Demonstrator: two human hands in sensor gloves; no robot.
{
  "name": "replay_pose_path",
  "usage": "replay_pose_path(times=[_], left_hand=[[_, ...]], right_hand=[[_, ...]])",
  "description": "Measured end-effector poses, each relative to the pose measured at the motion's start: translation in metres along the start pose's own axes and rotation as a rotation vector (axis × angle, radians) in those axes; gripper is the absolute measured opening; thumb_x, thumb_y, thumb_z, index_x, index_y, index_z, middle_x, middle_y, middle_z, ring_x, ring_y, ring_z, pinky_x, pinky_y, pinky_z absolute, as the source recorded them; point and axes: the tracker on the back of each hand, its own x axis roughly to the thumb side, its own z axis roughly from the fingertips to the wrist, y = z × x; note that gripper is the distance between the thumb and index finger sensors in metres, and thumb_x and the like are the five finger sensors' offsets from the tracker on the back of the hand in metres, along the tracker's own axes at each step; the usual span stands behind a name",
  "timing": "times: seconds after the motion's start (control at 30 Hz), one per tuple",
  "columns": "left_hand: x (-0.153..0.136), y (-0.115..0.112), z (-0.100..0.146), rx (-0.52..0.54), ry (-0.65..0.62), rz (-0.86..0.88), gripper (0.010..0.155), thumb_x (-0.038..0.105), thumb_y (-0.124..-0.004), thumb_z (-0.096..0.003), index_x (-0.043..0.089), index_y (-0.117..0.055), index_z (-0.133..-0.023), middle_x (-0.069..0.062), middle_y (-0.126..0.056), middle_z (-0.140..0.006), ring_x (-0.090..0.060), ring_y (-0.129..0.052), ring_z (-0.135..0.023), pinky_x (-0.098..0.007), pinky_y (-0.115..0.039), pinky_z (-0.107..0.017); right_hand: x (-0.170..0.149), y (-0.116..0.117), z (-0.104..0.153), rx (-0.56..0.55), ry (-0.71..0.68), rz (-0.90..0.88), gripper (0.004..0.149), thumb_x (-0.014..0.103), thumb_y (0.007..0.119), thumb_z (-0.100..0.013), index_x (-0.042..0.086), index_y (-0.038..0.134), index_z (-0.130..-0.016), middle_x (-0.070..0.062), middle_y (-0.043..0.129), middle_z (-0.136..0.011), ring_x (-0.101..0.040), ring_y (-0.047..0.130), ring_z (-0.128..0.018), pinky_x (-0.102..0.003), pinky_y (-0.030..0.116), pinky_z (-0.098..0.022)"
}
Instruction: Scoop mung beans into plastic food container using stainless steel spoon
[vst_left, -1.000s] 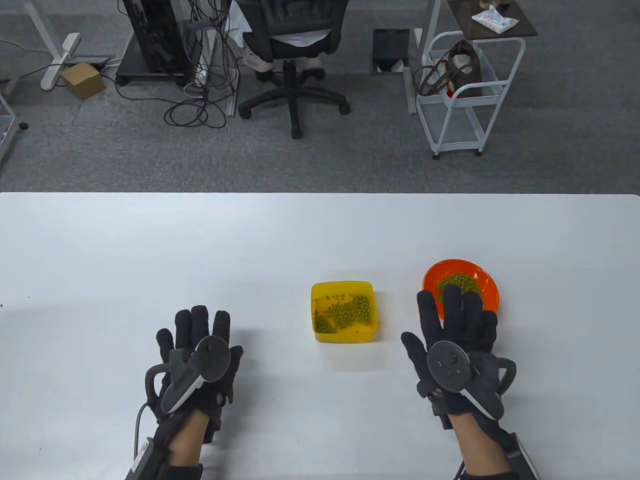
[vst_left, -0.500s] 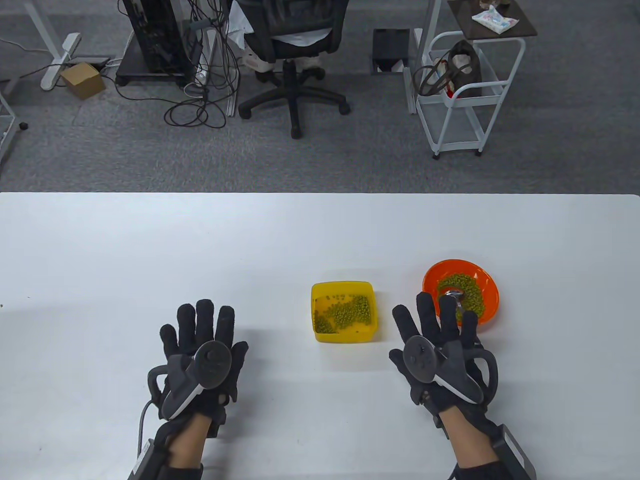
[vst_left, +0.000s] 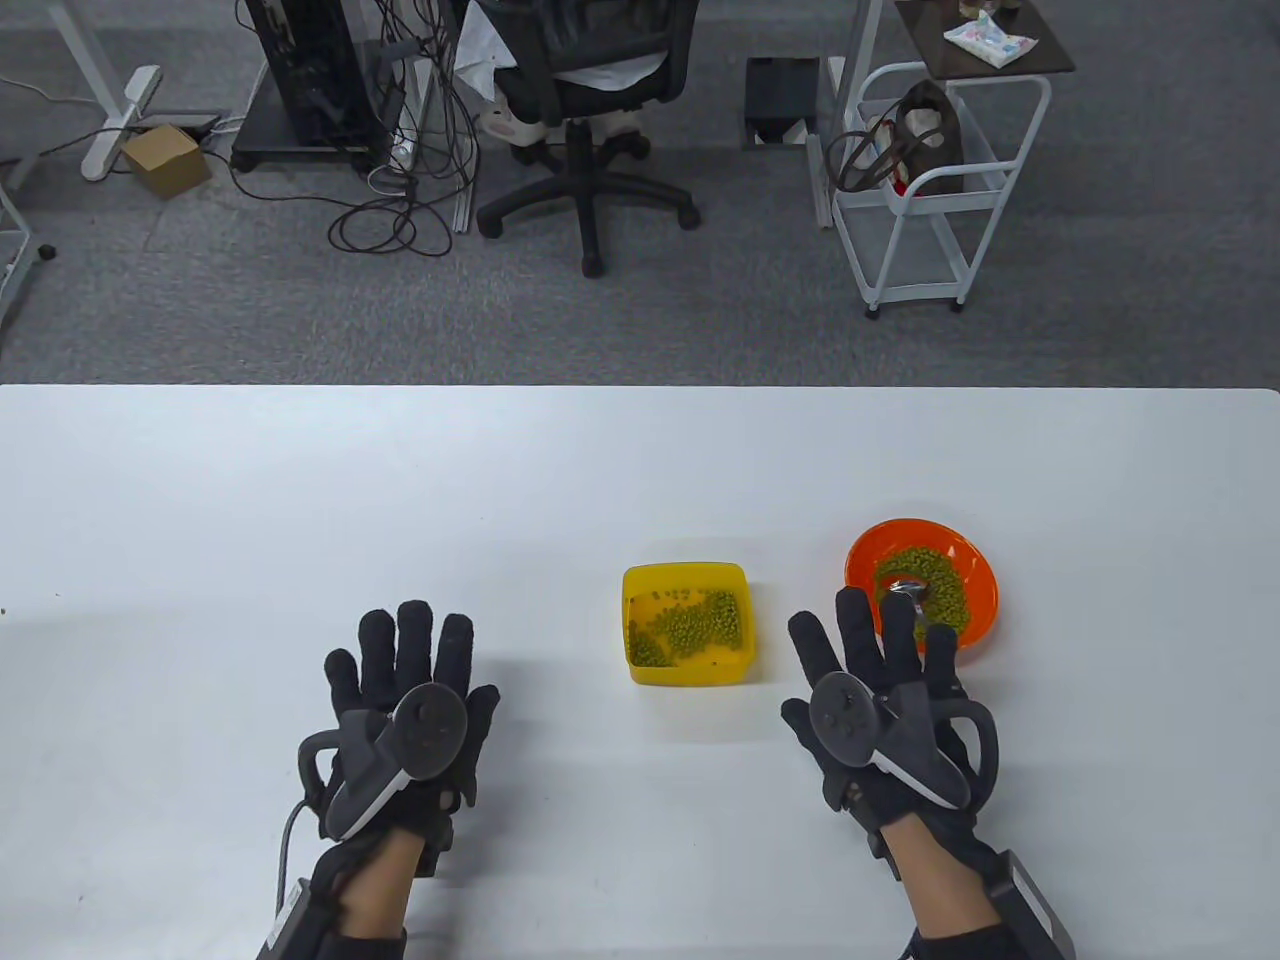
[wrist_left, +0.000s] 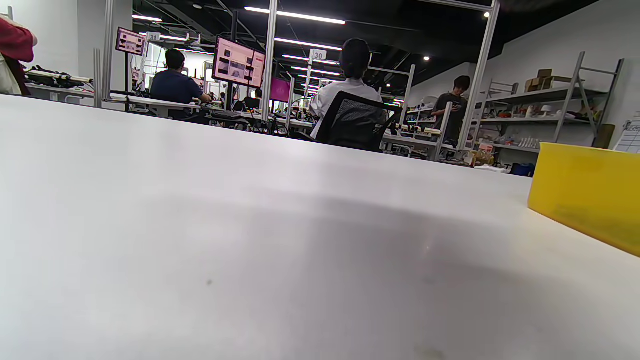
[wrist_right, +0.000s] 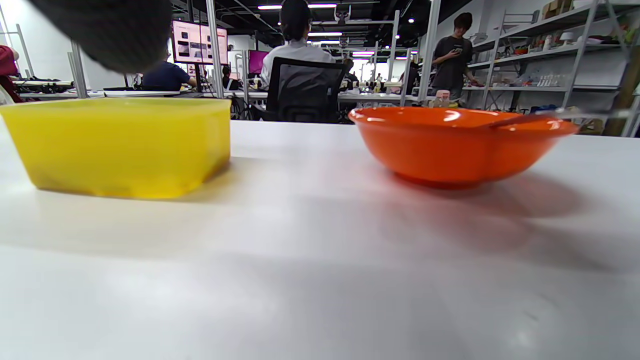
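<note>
A yellow plastic container (vst_left: 688, 672) with some mung beans (vst_left: 690, 625) stands mid-table. To its right an orange bowl (vst_left: 975, 585) holds more beans (vst_left: 935, 585). A steel spoon (vst_left: 905, 592) lies in the bowl, its handle pointing toward my right hand. My right hand (vst_left: 880, 650) is open with fingers spread, palm down, just in front of the bowl's near rim, and grips nothing. My left hand (vst_left: 410, 655) lies open and flat on the table, far left of the container. The right wrist view shows the container (wrist_right: 120, 145), the bowl (wrist_right: 460, 142) and the spoon handle (wrist_right: 550, 116) over its rim.
The white table (vst_left: 300, 500) stretches wide behind and to the left. The container's side (wrist_left: 585, 195) shows at the right of the left wrist view. An office chair (vst_left: 585, 90) and a white cart (vst_left: 930, 190) stand on the floor beyond the far edge.
My right hand has drawn back and to the left from over the orange bowl, uncovering the spoon lying in the beans. My left hand has shifted slightly right.
</note>
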Motion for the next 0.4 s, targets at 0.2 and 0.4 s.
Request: replay_pose_path(times=[0.2,0.4], left_hand=[[0.0011,-0.0002,0.0003,-0.004,-0.005,-0.007,0.072,0.061,-0.056,-0.0456,0.043,-0.022,-0.107,0.001,-0.010,-0.118,-0.038,-0.015,-0.111,-0.068,-0.013,-0.074],[0.0014,-0.0001,0.0006,-0.002,-0.010,-0.008,0.072,0.061,-0.056,-0.0456,0.043,-0.022,-0.107,0.000,-0.011,-0.119,-0.038,-0.015,-0.111,-0.068,-0.013,-0.074]], right_hand=[[0.0019,0.0015,-0.0004,0.008,-0.013,0.013,0.078,0.062,0.070,-0.049,0.045,0.023,-0.108,-0.001,-0.001,-0.115,-0.044,0.003,-0.107,-0.070,0.005,-0.070],[0.0050,0.0047,-0.0018,0.022,-0.022,0.025,0.078,0.061,0.070,-0.049,0.044,0.023,-0.108,-0.001,-0.001,-0.114,-0.043,0.003,-0.107,-0.070,0.005,-0.070]])
